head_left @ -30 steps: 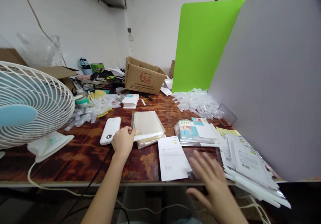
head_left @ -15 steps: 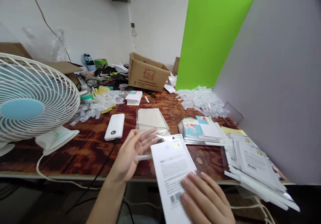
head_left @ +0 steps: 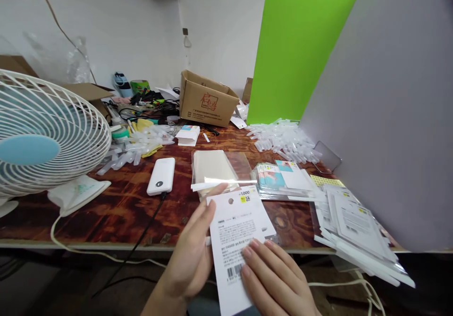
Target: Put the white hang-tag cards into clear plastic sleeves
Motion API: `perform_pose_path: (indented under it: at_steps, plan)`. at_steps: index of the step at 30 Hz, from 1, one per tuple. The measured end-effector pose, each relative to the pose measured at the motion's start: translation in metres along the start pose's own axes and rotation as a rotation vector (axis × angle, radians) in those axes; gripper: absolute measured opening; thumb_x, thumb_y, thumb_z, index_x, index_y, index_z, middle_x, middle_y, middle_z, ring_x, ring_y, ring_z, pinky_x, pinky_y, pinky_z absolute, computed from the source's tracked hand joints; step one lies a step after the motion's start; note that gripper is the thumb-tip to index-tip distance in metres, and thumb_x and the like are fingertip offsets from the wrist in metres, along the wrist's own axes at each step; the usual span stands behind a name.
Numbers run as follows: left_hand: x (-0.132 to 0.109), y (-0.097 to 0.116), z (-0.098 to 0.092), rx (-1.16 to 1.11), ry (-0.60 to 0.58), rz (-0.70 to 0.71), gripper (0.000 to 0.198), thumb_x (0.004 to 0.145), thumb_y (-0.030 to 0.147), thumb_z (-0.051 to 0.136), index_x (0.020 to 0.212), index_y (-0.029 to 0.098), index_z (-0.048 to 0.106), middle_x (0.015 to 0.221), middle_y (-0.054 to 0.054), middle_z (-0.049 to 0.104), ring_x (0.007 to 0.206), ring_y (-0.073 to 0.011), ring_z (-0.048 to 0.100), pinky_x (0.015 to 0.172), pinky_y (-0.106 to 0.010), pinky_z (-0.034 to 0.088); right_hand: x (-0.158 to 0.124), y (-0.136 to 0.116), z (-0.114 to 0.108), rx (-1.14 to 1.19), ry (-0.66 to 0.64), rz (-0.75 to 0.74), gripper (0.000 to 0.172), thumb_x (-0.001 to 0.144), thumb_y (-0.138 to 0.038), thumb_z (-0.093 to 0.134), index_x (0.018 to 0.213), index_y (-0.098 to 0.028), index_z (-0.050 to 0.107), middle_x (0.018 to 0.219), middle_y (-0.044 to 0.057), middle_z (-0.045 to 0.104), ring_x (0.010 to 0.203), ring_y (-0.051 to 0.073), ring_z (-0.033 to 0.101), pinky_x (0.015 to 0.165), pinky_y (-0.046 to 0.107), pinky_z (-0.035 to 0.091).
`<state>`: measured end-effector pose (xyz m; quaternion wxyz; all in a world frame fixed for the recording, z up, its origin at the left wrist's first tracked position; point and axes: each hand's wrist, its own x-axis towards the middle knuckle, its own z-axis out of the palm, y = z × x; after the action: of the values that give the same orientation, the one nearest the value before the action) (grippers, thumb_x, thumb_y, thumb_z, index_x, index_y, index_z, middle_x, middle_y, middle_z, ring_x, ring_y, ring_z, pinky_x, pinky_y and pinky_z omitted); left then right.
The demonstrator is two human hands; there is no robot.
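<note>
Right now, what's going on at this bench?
A person is holding a white barcode card up over a wooden table. The left hand grips the card's edge, and the right hand has its fingers against the lower part. Just beyond lie a stack of clear plastic sleeves and a white power bank. A pile of packaged cards sits to the right, with loose clear plastic tubes behind it.
</note>
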<state>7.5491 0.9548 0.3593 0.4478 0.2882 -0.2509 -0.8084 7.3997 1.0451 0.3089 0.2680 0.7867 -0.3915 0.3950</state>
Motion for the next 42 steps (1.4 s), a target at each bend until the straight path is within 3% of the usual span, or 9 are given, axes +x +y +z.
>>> perform_pose_path:
  at_steps: [6,12,16,22,26,31,37,40,42]
  plan:
    - [-0.018,-0.025,-0.001,0.012,0.07,-0.117,0.059,0.069,0.042,0.077,0.124,0.025,0.061,0.128,-0.01,0.065,0.123,-0.0331,0.055,0.105,-0.045,0.045,-0.003,0.005,0.001,-0.085,-0.053,0.069,0.03,0.095,-0.01,0.039,0.112,-0.009,0.063,0.12,0.013,0.064,0.124,0.025,0.052,0.097,0.038,0.049]
    - [-0.037,-0.044,-0.02,-0.02,0.044,-0.207,0.052,0.078,0.04,0.07,0.127,0.025,0.061,0.125,-0.01,0.067,0.125,-0.031,0.054,0.108,-0.044,0.041,-0.016,-0.006,0.006,-0.091,0.052,0.237,0.027,0.097,-0.025,0.044,0.112,-0.023,0.066,0.108,0.007,0.051,0.108,0.018,0.049,0.096,0.033,0.042]
    - [-0.044,-0.039,-0.024,0.026,0.019,-0.292,0.052,0.081,0.04,0.067,0.129,0.023,0.06,0.121,-0.011,0.069,0.118,-0.0323,0.059,0.107,-0.047,0.041,-0.015,-0.019,0.011,0.038,0.186,0.521,0.017,0.089,-0.03,0.059,0.105,-0.027,0.065,0.099,0.006,0.039,0.097,0.017,0.047,0.082,0.03,0.047]
    - [-0.046,-0.041,-0.019,0.077,-0.184,-0.306,0.04,0.081,0.038,0.067,0.12,0.025,0.068,0.128,-0.008,0.065,0.123,-0.0304,0.055,0.111,-0.044,0.034,-0.018,-0.026,0.01,0.386,0.252,0.97,0.052,0.085,-0.038,0.064,0.13,-0.023,0.043,0.126,0.012,0.054,0.111,0.02,0.06,0.079,0.027,0.059]
    - [-0.037,-0.051,-0.018,0.14,-0.322,-0.384,0.042,0.084,0.041,0.063,0.124,0.026,0.064,0.127,-0.01,0.065,0.115,-0.0312,0.062,0.103,-0.049,0.043,-0.027,-0.013,-0.012,0.202,0.107,0.82,0.045,0.084,-0.03,0.066,0.127,-0.022,0.052,0.111,0.006,0.068,0.096,0.016,0.069,0.083,0.021,0.056]
    - [-0.023,-0.061,-0.014,0.169,-0.375,-0.433,0.041,0.087,0.041,0.059,0.124,0.023,0.063,0.118,-0.012,0.07,0.106,-0.0285,0.067,0.097,-0.045,0.048,-0.022,0.013,-0.043,0.13,-0.152,0.556,0.058,0.085,-0.051,0.061,0.129,-0.015,0.05,0.111,0.009,0.07,0.095,0.017,0.07,0.082,0.016,0.054]
    - [-0.022,-0.072,-0.001,0.243,-0.482,-0.449,0.05,0.089,0.045,0.053,0.132,0.021,0.055,0.118,-0.014,0.07,0.105,-0.0295,0.067,0.095,-0.046,0.048,-0.044,0.01,-0.052,0.094,-0.15,0.684,0.044,0.088,-0.038,0.06,0.128,-0.022,0.053,0.113,0.003,0.07,0.092,0.014,0.07,0.079,0.014,0.054]
    - [-0.015,-0.055,-0.001,0.551,-0.455,-0.275,0.052,0.091,0.049,0.046,0.135,0.02,0.052,0.118,-0.014,0.07,0.111,-0.0286,0.063,0.101,-0.046,0.043,-0.069,0.028,-0.071,-0.045,-0.112,0.877,0.046,0.084,-0.044,0.063,0.126,-0.026,0.058,0.113,0.001,0.069,0.091,0.017,0.07,0.074,0.017,0.056]
    - [0.005,-0.033,-0.007,0.924,-0.251,0.072,0.047,0.091,0.047,0.047,0.132,0.024,0.054,0.12,-0.011,0.069,0.116,-0.0266,0.06,0.105,-0.044,0.038,-0.087,0.057,-0.09,-0.198,-0.098,1.051,0.052,0.079,-0.053,0.064,0.122,-0.025,0.062,0.112,0.003,0.07,0.085,0.019,0.071,0.066,0.021,0.057]
